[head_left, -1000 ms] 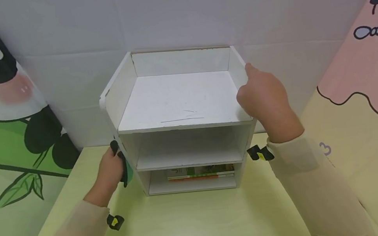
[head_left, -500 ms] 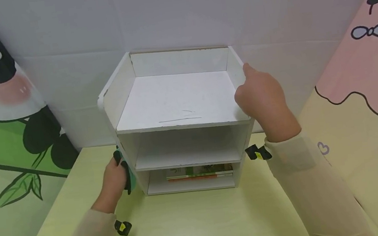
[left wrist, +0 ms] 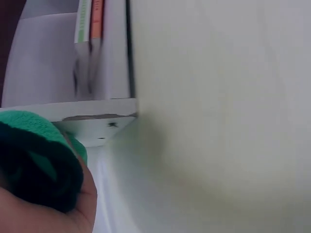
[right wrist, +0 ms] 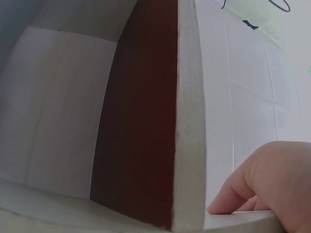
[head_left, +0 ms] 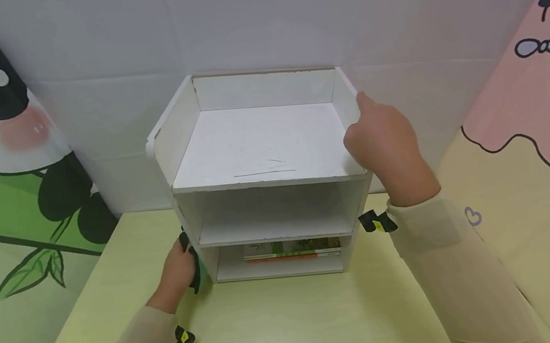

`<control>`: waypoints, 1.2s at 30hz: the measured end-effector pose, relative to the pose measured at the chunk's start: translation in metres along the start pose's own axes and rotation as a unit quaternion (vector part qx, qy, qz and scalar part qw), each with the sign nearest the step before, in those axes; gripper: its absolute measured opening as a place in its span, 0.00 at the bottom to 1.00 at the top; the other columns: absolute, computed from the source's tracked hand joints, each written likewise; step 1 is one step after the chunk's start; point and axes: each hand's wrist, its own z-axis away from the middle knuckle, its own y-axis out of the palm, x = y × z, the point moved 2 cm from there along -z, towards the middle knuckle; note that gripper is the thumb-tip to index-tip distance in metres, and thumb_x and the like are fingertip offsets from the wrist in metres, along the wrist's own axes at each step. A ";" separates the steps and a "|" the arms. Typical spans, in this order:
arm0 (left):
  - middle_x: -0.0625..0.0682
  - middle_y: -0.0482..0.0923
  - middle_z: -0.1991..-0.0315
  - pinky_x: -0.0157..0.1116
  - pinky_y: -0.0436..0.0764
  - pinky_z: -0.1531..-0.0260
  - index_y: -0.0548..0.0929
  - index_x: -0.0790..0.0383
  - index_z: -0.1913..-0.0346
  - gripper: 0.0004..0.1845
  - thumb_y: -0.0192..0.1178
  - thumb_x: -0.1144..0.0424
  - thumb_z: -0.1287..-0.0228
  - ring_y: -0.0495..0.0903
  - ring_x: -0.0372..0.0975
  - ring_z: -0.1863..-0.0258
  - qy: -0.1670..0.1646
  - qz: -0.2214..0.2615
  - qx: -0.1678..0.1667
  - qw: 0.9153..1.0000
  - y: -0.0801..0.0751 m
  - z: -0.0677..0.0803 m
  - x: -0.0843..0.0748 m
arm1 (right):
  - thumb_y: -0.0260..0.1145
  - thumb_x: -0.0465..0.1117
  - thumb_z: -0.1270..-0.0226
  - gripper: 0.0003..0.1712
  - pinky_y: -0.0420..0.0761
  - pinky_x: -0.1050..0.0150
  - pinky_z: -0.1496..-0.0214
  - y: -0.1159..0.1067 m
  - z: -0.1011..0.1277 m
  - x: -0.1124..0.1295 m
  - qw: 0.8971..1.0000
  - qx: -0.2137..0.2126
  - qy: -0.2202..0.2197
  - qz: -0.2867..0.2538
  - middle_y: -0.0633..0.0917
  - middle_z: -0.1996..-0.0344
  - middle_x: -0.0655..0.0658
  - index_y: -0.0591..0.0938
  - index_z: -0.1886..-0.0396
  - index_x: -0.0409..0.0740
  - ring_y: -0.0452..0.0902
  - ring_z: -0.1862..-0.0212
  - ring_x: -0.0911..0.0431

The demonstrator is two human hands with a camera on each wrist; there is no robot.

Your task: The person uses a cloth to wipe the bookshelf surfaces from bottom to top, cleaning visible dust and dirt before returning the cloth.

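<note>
A small white shelf unit [head_left: 258,145] stands on the table, its top tray bare and its two compartments below facing me. Beside the unit's left outer side, my left hand [head_left: 176,275] grips a green fluffy cloth with dark trim [left wrist: 34,128]. In the left wrist view the cloth lies against the lower front corner of that side; the fingers are partly hidden by it. My right hand [head_left: 384,138] holds the top edge of the unit's right side panel, index finger laid along it. In the right wrist view my right hand [right wrist: 272,179] touches the white panel.
Several thin books [head_left: 292,249] lie flat in the bottom compartment. The pale yellow-green table [head_left: 283,325] extends in front of the unit. A white sheet-like wall [head_left: 256,19] stands close behind it, with printed cartoon panels to the left and right.
My left hand has slid with the green cloth down and toward me along the unit's left side, also a little to the right. The right hand stays on the right panel.
</note>
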 end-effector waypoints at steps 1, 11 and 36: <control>0.72 0.56 0.24 0.64 0.59 0.31 0.54 0.68 0.21 0.36 0.28 0.44 0.17 0.55 0.65 0.25 0.000 -0.012 0.008 1.000 0.001 0.000 0.001 | 0.45 0.35 0.37 0.47 0.61 0.59 0.79 0.000 0.000 0.000 1.000 -0.001 -0.001 -0.001 0.75 0.34 0.29 0.48 0.15 0.44 0.62 0.75 0.47; 0.76 0.66 0.32 0.64 0.69 0.38 0.61 0.73 0.27 0.25 0.39 0.68 0.22 0.66 0.69 0.33 0.064 -0.161 0.023 0.985 0.010 -0.007 0.019 | 0.45 0.35 0.36 0.47 0.61 0.59 0.79 -0.002 0.000 -0.003 1.000 -0.004 -0.002 -0.008 0.75 0.33 0.29 0.48 0.15 0.43 0.62 0.74 0.47; 0.76 0.63 0.30 0.60 0.69 0.39 0.58 0.76 0.26 0.28 0.44 0.59 0.18 0.67 0.64 0.34 -0.004 -0.056 0.078 0.995 -0.003 0.051 0.031 | 0.44 0.42 0.30 0.42 0.79 0.46 0.57 0.001 0.006 -0.012 0.998 -0.011 -0.029 -0.057 0.67 0.24 0.35 0.51 0.15 0.45 0.76 0.52 0.39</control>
